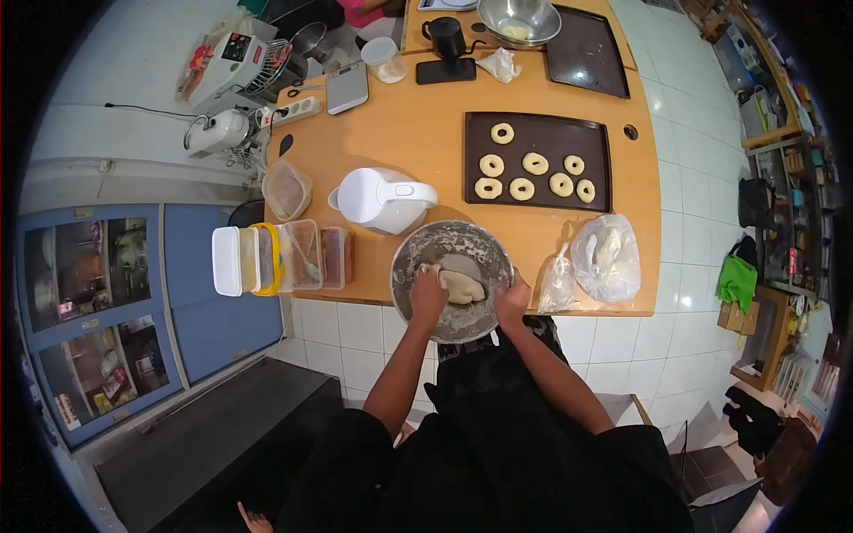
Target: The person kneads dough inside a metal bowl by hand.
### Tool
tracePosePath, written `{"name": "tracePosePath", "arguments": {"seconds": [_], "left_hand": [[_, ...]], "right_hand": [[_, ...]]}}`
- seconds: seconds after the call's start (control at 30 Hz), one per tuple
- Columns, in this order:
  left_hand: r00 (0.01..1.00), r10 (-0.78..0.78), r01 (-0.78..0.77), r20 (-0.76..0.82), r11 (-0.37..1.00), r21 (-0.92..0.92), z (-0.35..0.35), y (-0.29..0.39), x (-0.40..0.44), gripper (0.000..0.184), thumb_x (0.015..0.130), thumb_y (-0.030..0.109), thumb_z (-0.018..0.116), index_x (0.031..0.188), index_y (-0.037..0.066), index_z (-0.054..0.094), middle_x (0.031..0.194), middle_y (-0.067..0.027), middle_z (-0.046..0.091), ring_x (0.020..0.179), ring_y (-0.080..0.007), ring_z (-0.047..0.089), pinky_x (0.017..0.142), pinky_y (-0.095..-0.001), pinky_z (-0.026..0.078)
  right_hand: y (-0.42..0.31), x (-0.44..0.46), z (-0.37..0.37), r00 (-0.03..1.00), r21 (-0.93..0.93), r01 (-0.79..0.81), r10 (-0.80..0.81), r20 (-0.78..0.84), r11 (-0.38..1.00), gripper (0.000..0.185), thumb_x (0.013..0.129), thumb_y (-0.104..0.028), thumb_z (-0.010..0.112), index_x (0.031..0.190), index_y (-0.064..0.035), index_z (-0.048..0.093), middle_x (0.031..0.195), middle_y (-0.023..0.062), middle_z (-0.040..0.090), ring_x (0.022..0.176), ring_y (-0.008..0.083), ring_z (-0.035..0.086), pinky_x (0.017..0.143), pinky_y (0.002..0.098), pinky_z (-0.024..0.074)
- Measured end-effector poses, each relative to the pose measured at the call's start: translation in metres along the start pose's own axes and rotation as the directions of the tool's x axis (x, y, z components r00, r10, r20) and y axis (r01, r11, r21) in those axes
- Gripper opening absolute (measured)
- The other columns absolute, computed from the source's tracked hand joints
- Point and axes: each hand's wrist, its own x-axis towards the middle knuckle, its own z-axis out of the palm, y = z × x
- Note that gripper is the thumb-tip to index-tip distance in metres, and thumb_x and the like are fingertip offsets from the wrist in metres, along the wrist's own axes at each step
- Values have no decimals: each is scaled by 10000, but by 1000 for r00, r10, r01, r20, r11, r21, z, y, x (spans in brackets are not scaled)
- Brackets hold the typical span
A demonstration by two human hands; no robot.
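A large metal mixing bowl (413, 324), its inner wall smeared with dough, sits at the front edge of the table and juts a little past it. Inside lies a pale lump of dough (464, 286). My left hand (428, 291) reaches into the bowl with its fingers curled on the left side of the dough. On the right, my right hand (513, 300) grips the bowl's rim, thumb and fingers around the edge. A white electric kettle (378, 200) stands just behind the bowl, to the left.
A dark baking tray (538, 124) holds several dough rings. Plastic bags (607, 258) lie right of the bowl; lidded plastic containers (240, 260) stand left. Farther back are a scale (346, 87), a phone (446, 70), a black jug (443, 37) and another tray (586, 53). A person's pink sleeve (362, 11) shows behind.
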Motion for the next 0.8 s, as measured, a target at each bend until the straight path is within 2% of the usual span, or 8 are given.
{"name": "tracePosePath", "arguments": {"seconds": [0.03,0.13,0.23,0.33,0.43,0.67,0.73,0.8], "left_hand": [[1000,20,-18,-18,995,99,3,0,-7,443,743,110,694,1144,14,535,1057,-234,581,1042,-415,545,882,-477,462],[995,-81,80,-55,997,-4,11,2,-16,503,682,80,730,1138,18,527,1055,-245,581,1066,-430,528,907,-475,451],[953,-191,186,237,982,40,15,-14,4,510,644,71,760,1098,20,533,1052,-266,576,1077,-443,526,899,-475,456],[976,-90,82,197,995,51,8,-14,9,463,660,65,748,1065,11,530,1017,-253,597,1032,-432,562,860,-473,473],[958,-155,182,240,979,-90,4,-5,7,451,663,59,741,1054,-6,526,944,-231,615,958,-422,598,814,-476,486],[980,-14,42,200,990,-135,-19,35,-6,523,674,56,716,1145,-39,509,966,-264,632,943,-440,608,806,-494,492],[989,57,-41,136,993,-112,-12,50,-16,525,688,64,693,1166,-43,503,965,-282,631,939,-449,608,808,-499,493],[975,128,-98,181,981,-165,20,42,-18,460,730,131,692,1134,1,515,945,-295,626,916,-447,611,787,-502,487]], "right_hand": [[5,0,3,1000,7,6,-6,-6,1000,237,804,-67,566,1022,-6,636,813,241,644,770,432,624,685,479,485],[16,0,10,1000,19,23,-23,-19,1000,255,795,-72,570,1035,-25,639,828,234,647,774,427,624,694,485,484],[19,-3,6,1000,14,16,-16,-6,1000,264,808,-84,566,1055,-23,635,849,232,651,799,425,625,710,487,482],[15,-2,7,1000,0,-15,15,8,1000,256,832,-99,555,1060,-11,632,871,234,657,830,424,629,721,479,483],[14,-4,5,999,-44,-29,30,21,999,269,817,-92,556,1066,-23,633,872,232,657,830,425,628,723,485,484],[23,-4,15,999,-16,-28,29,18,999,284,807,-88,557,1076,-35,631,871,236,655,827,434,625,728,492,487],[20,-4,16,999,-26,-31,32,28,999,278,815,-88,558,1077,-30,629,873,242,653,828,437,624,728,489,488],[15,-8,13,999,-43,-42,44,25,998,271,824,-88,561,1080,-24,627,875,247,651,830,442,622,727,484,489]]}}
